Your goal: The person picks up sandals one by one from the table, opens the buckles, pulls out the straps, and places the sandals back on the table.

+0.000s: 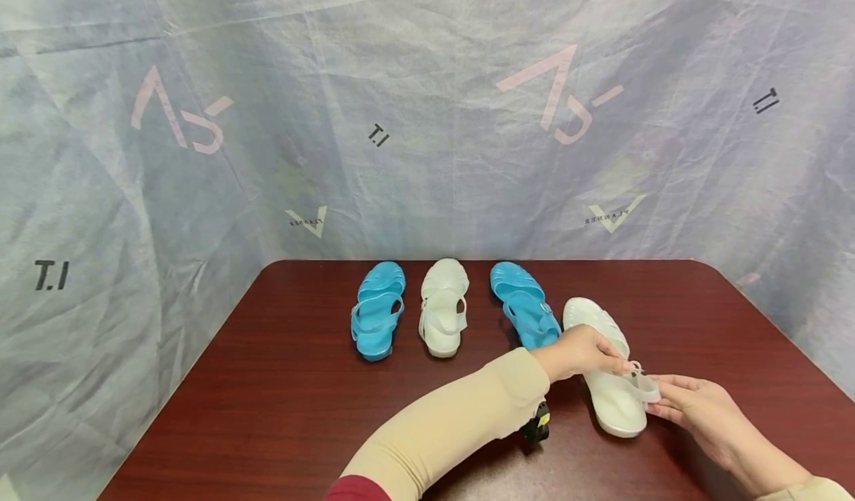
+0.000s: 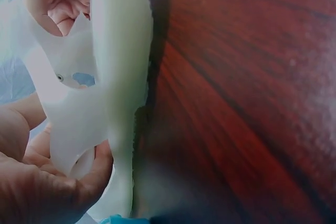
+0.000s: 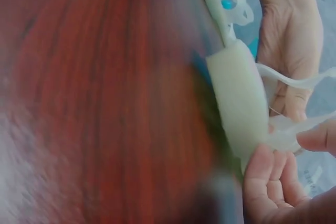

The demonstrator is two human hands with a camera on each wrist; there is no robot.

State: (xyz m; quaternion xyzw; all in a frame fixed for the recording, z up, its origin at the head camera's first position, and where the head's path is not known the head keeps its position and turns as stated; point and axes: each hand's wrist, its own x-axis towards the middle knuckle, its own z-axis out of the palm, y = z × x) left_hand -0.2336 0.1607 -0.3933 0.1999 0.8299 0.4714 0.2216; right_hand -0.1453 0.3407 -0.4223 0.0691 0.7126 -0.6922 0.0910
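Note:
A white jelly sandal (image 1: pixel 618 412) lies at the right of the table, its toe pointing away. My left hand (image 1: pixel 585 352) reaches across its middle and pinches the ankle strap near the small buckle. From the right side, my right hand (image 1: pixel 701 408) holds the same strap (image 1: pixel 646 388) between thumb and fingers. In the left wrist view the sandal's pale side (image 2: pixel 123 51) stands between the table and both hands. The right wrist view shows the sandal's heel (image 3: pixel 239 95) close to the right fingers. Part of the strap is hidden behind the fingers.
Just left of the held sandal lies a blue sandal (image 1: pixel 528 309), partly covered by the left hand. Another white sandal (image 1: pixel 444 338) and another blue sandal (image 1: pixel 375 341) lie further left. A printed grey cloth (image 1: pixel 427 152) hangs behind the dark red table (image 1: pixel 280 412).

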